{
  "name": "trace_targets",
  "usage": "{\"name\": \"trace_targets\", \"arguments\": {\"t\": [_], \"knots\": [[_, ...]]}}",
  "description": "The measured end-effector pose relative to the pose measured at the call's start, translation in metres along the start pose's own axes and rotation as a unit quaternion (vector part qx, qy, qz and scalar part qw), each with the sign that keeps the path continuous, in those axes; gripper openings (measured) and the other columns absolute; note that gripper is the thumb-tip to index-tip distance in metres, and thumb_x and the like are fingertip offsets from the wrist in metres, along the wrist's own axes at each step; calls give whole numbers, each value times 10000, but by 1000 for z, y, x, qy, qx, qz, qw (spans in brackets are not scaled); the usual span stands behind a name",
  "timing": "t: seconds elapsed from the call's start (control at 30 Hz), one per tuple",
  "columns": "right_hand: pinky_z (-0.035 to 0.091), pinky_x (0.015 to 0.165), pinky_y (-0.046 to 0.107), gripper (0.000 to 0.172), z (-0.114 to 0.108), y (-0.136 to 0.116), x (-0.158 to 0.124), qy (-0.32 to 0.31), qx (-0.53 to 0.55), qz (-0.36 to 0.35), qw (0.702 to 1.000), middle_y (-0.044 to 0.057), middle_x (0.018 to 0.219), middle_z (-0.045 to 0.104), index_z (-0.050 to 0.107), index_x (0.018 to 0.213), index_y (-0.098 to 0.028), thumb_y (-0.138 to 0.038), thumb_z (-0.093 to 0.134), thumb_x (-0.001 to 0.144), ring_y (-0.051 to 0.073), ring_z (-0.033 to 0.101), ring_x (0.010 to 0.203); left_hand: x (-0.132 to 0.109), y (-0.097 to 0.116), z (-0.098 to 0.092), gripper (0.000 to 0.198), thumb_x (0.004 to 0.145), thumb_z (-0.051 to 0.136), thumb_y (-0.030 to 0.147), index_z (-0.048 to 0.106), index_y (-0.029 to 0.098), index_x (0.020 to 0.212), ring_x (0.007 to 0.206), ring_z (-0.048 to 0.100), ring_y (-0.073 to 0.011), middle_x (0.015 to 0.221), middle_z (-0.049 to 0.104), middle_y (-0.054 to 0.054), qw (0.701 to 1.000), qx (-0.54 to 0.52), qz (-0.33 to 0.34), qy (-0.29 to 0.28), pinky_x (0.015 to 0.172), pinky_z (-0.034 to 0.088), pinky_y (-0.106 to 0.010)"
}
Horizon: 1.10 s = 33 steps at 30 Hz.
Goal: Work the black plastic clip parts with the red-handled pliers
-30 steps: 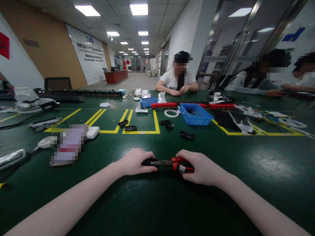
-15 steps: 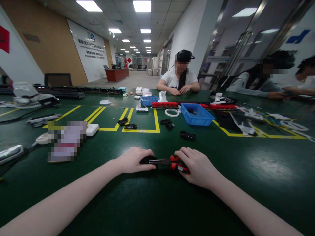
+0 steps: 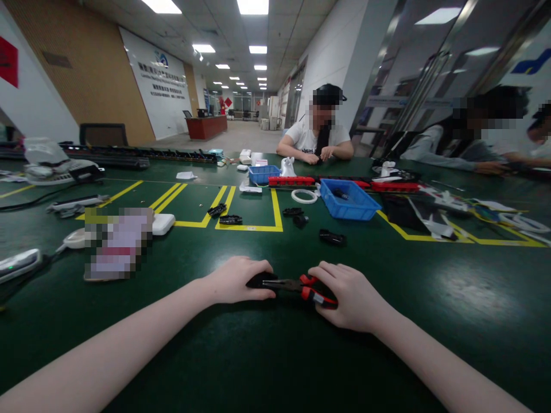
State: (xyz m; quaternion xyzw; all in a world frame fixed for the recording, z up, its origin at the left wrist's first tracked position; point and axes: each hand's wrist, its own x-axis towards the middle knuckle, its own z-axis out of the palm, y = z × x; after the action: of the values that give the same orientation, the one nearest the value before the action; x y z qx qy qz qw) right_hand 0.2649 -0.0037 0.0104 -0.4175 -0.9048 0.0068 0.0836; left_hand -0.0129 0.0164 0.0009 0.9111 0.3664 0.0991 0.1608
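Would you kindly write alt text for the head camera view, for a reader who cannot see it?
On a dark green table, the person's left hand grips a small black part while the right hand holds red-handled pliers whose nose points into it. Beyond lie a blue bin, yellow tape lines and other seated people.

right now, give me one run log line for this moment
left hand: holding black part on green table | right hand: gripping red-handled pliers | plier nose: at black part
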Motion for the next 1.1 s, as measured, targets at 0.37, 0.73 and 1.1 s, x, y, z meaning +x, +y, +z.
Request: {"name": "trace_targets", "arguments": {"t": [0.37, 0.73, 1.1], "knots": [[468, 769, 368, 431, -13, 13, -2, 14, -19, -52, 998, 102, 1045, 663, 606, 1116, -184, -290, 652, 701, 228, 634, 860, 1, 0, 2, 375, 897, 591, 532, 577, 227, 1116, 763, 615, -187, 918, 665, -22, 999, 19, 39, -9, 658, 394, -265], [475, 808, 396, 404, -9, 21, -2, 33, 22, 3, 999, 75, 1070, 669, 603, 1095, -223, -287, 648, 699, 235, 635, 901, 2, -2, 2, 404, 877, 605, 557, 589, 214, 1091, 738, 613, -182, 872, 656, -20, 1000, 6, 27, -8, 627, 384, -258], [336, 1050, 544, 393, -5, 5, 4, 72, 29, -39, 996, 67, 1028, 691, 617, 1068, -232, -272, 656, 679, 262, 619, 997, 2, 0, 2, 390, 866, 617, 559, 602, 231, 1077, 745, 618, -181, 893, 669, -11, 999, 28, 45, -2, 679, 407, -271]]}}
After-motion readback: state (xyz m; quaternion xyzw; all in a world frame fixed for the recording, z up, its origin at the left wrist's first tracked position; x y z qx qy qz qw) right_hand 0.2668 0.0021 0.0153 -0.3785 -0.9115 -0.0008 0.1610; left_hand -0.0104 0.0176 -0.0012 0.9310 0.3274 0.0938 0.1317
